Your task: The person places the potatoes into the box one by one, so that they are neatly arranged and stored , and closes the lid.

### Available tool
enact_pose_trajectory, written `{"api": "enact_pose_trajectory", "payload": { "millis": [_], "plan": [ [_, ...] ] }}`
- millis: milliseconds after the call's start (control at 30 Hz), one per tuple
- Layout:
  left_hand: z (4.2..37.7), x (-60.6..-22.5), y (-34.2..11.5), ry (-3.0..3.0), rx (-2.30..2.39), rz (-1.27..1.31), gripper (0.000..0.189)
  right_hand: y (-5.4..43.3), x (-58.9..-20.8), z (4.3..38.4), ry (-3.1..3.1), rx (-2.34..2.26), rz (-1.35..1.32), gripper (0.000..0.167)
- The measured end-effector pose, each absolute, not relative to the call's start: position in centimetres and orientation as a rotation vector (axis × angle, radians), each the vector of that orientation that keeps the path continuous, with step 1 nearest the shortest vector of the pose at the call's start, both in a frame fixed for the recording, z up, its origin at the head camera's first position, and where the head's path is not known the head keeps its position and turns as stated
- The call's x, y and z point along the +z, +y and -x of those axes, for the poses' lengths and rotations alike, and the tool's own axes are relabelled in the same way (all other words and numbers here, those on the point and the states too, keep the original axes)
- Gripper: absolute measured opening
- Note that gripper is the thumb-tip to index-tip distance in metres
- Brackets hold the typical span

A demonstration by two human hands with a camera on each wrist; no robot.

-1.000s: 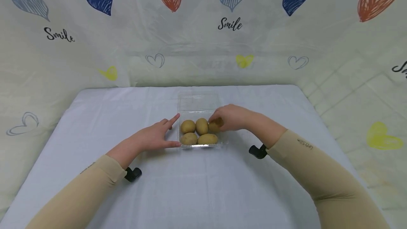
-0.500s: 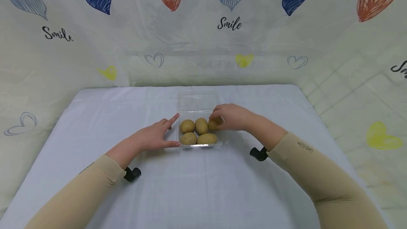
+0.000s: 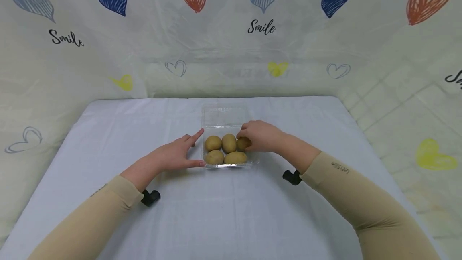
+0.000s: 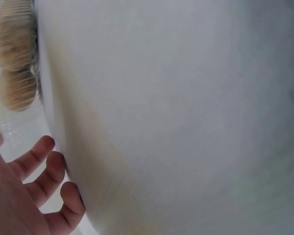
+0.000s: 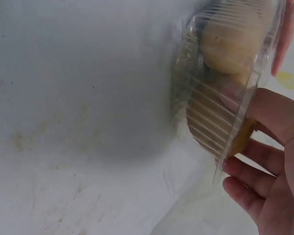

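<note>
A clear plastic clamshell box [image 3: 227, 166] stands on the table with its lid [image 3: 225, 116] folded back. Several potatoes lie in two rows inside, among them a long potato [image 3: 235, 157] at the front and an upright one [image 3: 229, 143] in the back row. My right hand [image 3: 265, 135] pinches the potato at the back right [image 3: 244, 143], its thumb and fingers reaching over the box wall; in the right wrist view this potato [image 5: 210, 117] shows through the ribbed plastic. My left hand [image 3: 175, 155] touches the box's left side, with thumb and index finger spread straight.
A white cloth [image 3: 223, 212] covers the table. Behind it hangs a pale curtain [image 3: 216, 43] printed with hearts and writing. A black wrist camera [image 3: 150, 198] sits under the left sleeve, another [image 3: 291, 177] under the right.
My right hand has shifted slightly down and toward the front, still holding the back-right potato in the box. The left hand and the other potatoes have stayed put.
</note>
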State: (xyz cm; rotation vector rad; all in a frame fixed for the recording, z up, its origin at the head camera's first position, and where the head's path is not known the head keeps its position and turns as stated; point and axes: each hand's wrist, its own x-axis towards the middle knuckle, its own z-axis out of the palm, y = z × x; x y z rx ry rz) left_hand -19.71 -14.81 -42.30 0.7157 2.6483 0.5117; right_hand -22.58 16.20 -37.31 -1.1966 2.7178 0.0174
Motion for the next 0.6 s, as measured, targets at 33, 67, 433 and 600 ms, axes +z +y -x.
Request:
{"api": "enact_pose_trajectory", "payload": {
  "millis": [33,67,433,600],
  "plan": [
    [19.71,-42.26,-14.79,2.647,0.514,-0.715,0.113,16.3,-37.23,22.62,2.702,0.002,1.207,0.034],
    [19.69,-42.21,-14.79,2.645,0.514,-0.713,0.113,16.4,-37.13,22.65,2.689,-0.012,1.219,0.034],
    [19.8,-42.35,-14.79,2.64,0.526,-0.706,0.114,17.13,-37.06,22.91,2.653,-0.092,1.231,0.041],
    [19.9,-42.53,-14.8,2.639,0.53,-0.707,0.114,17.07,-37.13,22.91,2.655,-0.093,1.21,0.046]
  ]
}}
